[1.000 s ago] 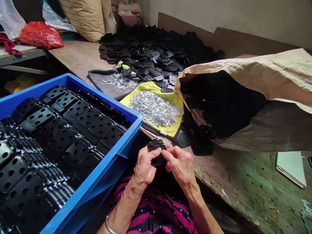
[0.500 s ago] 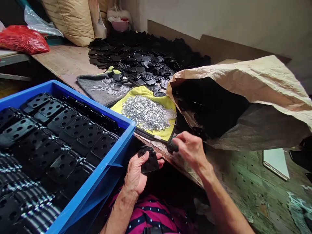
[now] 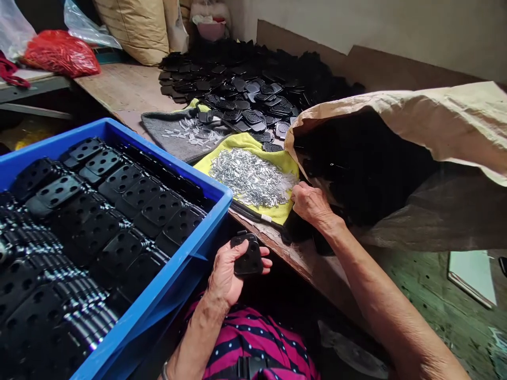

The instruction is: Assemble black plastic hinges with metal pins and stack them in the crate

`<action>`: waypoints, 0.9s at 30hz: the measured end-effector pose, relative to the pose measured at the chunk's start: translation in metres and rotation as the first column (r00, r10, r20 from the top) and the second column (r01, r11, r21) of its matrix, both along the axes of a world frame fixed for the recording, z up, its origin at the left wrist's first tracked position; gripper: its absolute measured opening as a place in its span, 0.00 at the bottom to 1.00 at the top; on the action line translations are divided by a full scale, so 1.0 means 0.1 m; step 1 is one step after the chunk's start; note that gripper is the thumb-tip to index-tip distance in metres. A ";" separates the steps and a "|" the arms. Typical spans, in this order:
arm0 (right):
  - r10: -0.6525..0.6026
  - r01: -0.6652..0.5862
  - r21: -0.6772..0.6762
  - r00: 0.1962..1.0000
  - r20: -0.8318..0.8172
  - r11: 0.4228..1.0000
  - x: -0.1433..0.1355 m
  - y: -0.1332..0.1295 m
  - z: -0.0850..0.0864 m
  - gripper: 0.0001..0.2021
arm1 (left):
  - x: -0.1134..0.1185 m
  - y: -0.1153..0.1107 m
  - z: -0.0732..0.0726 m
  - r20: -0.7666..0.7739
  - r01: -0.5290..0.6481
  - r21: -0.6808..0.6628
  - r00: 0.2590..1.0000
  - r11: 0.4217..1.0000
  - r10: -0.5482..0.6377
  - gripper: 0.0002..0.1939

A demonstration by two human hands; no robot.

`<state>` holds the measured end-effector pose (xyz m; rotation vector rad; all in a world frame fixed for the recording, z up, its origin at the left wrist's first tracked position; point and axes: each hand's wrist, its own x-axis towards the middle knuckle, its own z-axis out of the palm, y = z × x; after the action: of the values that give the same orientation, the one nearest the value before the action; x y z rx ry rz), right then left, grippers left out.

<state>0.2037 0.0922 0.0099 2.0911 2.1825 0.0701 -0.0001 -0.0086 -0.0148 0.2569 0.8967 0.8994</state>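
We hold the black plate (image 3: 248, 258) tight in our left hand (image 3: 227, 274) while our right hand (image 3: 311, 203), fingers curled shut, picks one pin from the pin pile (image 3: 251, 179) at 12 o'clock.

Place: you sat in a small assembly workshop.
Evidence: a blue crate (image 3: 190, 248) held stacked black parts; beyond it lay metal pins (image 3: 251, 177) and a heap of black plates (image 3: 253, 79).

The right hand (image 3: 311, 203) has moved up to the metal pins (image 3: 251, 182).
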 end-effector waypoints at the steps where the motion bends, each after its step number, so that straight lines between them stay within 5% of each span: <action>1: 0.005 -0.005 -0.009 1.000 0.012 1.000 0.00 -0.01 0.02 0.12 | 0.00 0.00 0.00 0.006 0.002 -0.003 1.000 1.000 -0.002 0.09; 14: 0.053 -0.053 0.000 0.999 0.002 0.999 0.05 0.06 0.01 0.10 | -0.05 -0.05 -0.04 0.274 0.140 0.074 0.949 0.987 -0.155 0.08; 22: 0.092 -0.030 0.189 0.940 -0.329 0.981 0.09 -0.20 -0.09 0.11 | -0.02 -0.04 -0.08 0.160 0.175 0.024 0.971 0.984 -0.176 0.07; 27: 0.107 -0.046 0.164 0.918 -0.382 0.985 -0.01 -0.29 -0.14 0.08 | 0.05 -0.06 -0.08 0.113 0.216 0.029 0.969 0.976 -0.218 0.12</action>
<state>0.2023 0.0632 -0.0041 2.2625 2.5578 -0.1985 0.0046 -0.0150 -0.0228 0.3075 0.7383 0.7109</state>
